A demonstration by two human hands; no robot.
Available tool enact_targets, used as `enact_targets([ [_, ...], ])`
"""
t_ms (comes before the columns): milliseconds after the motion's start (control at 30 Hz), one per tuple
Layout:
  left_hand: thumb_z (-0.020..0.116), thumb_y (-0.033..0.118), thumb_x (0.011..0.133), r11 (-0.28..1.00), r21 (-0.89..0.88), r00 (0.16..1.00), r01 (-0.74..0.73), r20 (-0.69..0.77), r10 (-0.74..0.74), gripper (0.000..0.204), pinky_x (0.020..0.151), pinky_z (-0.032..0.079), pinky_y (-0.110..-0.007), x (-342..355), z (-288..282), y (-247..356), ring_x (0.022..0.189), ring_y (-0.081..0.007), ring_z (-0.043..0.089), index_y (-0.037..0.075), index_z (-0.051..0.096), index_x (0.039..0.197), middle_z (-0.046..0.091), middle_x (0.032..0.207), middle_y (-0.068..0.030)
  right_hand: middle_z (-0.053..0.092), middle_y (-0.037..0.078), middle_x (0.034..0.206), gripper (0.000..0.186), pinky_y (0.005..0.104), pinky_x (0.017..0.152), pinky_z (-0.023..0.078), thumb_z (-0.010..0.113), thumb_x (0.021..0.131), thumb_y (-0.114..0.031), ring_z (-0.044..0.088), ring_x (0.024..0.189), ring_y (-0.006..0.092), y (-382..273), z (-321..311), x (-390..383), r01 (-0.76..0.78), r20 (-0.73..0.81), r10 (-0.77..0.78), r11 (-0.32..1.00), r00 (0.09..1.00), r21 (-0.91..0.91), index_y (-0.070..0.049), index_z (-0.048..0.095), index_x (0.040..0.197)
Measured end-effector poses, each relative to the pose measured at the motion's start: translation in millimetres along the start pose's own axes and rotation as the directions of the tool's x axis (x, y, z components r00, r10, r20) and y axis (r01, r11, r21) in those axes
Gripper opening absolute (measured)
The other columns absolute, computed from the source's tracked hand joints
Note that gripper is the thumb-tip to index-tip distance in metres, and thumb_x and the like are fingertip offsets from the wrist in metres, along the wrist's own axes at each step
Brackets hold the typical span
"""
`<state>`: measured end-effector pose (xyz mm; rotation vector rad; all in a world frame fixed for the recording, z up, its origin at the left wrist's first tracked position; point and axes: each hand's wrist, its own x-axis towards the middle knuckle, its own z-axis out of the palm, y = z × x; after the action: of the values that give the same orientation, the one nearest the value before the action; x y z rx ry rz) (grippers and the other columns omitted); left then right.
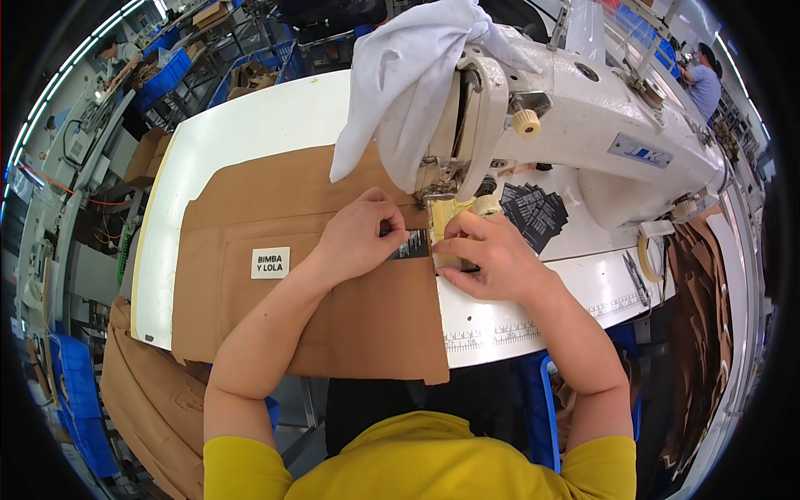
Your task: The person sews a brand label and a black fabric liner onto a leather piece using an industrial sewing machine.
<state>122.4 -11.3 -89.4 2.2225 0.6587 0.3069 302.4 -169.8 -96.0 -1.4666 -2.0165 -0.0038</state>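
Note:
Brown fabric panel [233, 317] with a white printed patch [270, 262] lies on the white sewing table. My left hand [358, 233] has pinched fingers on a black printed label [414, 246] lying on the fabric, below the presser foot [437, 187] of the white sewing machine [608, 125]. My right hand [487, 254] rests just right of the label, its fingers bent and apart at a yellow strip [441, 217] beside the needle area; its fingertips are partly hidden. A white cloth [392, 75] is draped over the machine head.
Several black labels [533, 212] are fanned out right of the needle, near scissors [636, 279] and a tape roll [652, 254]. Brown pieces [696, 317] hang at the right; more fabric [146, 375] is at lower left. Blue bins [71, 375] stand around. Co-workers [700, 83] sit behind.

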Motion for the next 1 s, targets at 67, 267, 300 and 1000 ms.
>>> enact_targets([
  [67,0.07,0.017,0.08,1.0,0.001,1.0,-0.008,-0.003,0.008,0.014,0.067,0.047,-0.036,0.2,-0.1,0.3,0.074,-0.0237,0.058,0.005,0.063,0.076,0.057,0.09,-0.0053,0.061,0.004,0.093,0.021,0.0369,0.076,0.045,0.079,0.07,-0.018,0.056,0.085,0.0257,-0.2,0.3,0.2,0.005,-0.002,-0.005,1.0,1.0,0.009,-0.009,0.069,0.086],
  [267,0.071,0.013,0.081,0.999,0.0,0.999,-0.036,-0.005,0.036,0.013,0.064,0.044,-0.032,0.7,1.4,-2.7,0.07,-0.018,0.054,0.003,0.063,0.077,0.055,0.091,-0.004,0.06,0.004,0.094,0.021,0.0369,0.076,0.045,0.078,0.071,-0.018,0.056,0.088,0.0255,-2.2,-0.4,0.7,0.011,-0.001,-0.011,1.0,1.0,-0.017,-0.01,0.07,0.088],
  [300,0.072,0.01,0.081,0.999,0.001,0.998,-0.054,-0.011,0.054,0.013,0.06,0.042,-0.027,0.8,1.8,-3.3,0.064,-0.0112,0.049,0.002,0.063,0.077,0.052,0.09,-0.0023,0.06,0.004,0.094,0.021,0.0369,0.076,0.045,0.078,0.071,-0.018,0.056,0.088,0.0255,-2.8,-0.8,0.7,0.01,-0.001,-0.01,1.0,1.0,-0.016,-0.01,0.07,0.088],
  [1000,0.058,0.009,0.092,0.828,0.274,0.869,-0.489,0.069,0.49,0.023,0.109,0.037,-0.048,-30.5,9.2,-11.2,0.126,-0.0313,0.05,0.005,0.063,0.113,0.057,0.126,-0.0102,0.056,0.001,0.098,0.028,0.0555,0.114,0.025,0.076,0.078,-0.032,0.055,0.105,0.0216,-19.0,-9.3,-2.3,-0.055,0.108,0.072,0.987,0.992,-0.152,-0.018,0.075,0.102],
])
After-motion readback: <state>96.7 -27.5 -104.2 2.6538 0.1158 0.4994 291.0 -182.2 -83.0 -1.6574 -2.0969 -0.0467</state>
